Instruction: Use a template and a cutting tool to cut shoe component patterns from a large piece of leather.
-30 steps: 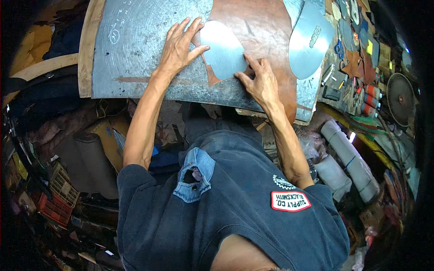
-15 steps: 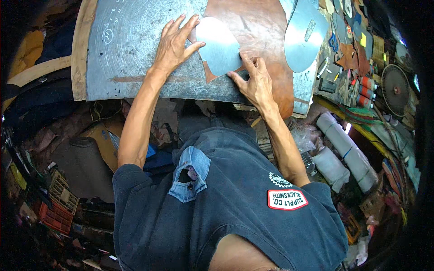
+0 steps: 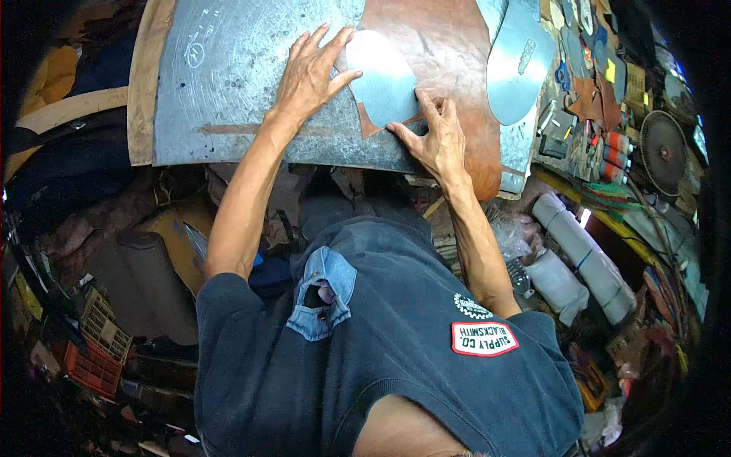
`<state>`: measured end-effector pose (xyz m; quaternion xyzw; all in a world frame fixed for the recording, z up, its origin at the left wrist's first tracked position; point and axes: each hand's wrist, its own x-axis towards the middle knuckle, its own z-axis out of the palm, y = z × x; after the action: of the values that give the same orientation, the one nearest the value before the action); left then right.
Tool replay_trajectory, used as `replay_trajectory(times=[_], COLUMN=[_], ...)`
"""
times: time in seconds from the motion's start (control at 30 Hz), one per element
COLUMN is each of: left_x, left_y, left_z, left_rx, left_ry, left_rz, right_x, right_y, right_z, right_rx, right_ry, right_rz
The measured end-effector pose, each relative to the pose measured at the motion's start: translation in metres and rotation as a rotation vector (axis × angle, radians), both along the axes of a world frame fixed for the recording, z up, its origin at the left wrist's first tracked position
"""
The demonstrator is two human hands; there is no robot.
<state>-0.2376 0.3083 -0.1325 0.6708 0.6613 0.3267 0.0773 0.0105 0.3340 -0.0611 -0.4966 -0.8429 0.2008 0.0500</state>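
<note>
Rounded grey plate [image 3: 382, 80] flat on brown leather [image 3: 449, 46], worker's 12 o'clock. Left hand [image 3: 310, 80] spread wide at plate's 9 o'clock, gripping nothing, likely steadying it. Right hand [image 3: 442, 131] at 4 to 5 o'clock, thumb and forefinger parted, probably checking slip; can't tell if pinching. 2nd plate [image 3: 520, 68] at 3 o'clock, likely for clearance.

Leather hide [image 3: 461, 65]: mottled reddish brown. Over its left part, metal template [image 3: 383, 80]: silver-grey, whitish glare. At hide's right edge, second template [image 3: 521, 87]: silver-blue, dark elongated mark. Farther right of hide: scissors [image 3: 563, 75], blue handles; bottles [image 3: 617, 142], red. Left of hide: metal sheet [image 3: 221, 84], grey, dark-speckled, pale arc scratches, rust-brown streak. Nearside of hide: T-shirt [image 3: 320, 388], faded blue-black; denim piece [image 3: 329, 266], light blue.
</note>
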Motion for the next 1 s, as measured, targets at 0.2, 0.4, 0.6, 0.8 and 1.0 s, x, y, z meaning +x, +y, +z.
replay_trajectory(times=[0.2,0.4,0.6,0.8,1.0], left_x=[-0.001,-0.001,-0.003,0.000,-0.005], left_y=[-0.003,-0.005,-0.004,0.000,0.002], left_z=[-0.002,-0.002,-0.006,-0.003,0.006], left_rx=[0.008,-0.045,-0.011,-0.023,-0.013], left_ry=[-0.145,-0.107,-0.060,-0.057,0.057], left_rz=[-0.005,-0.027,-0.026,-0.043,-0.110], right_x=[0.000,0.001,-0.001,0.006,0.004], right_y=[-0.007,-0.008,-0.005,-0.001,0.002], right_z=[0.002,-0.001,0.001,-0.002,0.004], right_rx=[0.001,-0.001,-0.035,-0.010,0.100], right_ry=[-0.028,0.004,0.012,0.024,0.101], right_rz=[-0.007,-0.017,-0.026,-0.023,0.019])
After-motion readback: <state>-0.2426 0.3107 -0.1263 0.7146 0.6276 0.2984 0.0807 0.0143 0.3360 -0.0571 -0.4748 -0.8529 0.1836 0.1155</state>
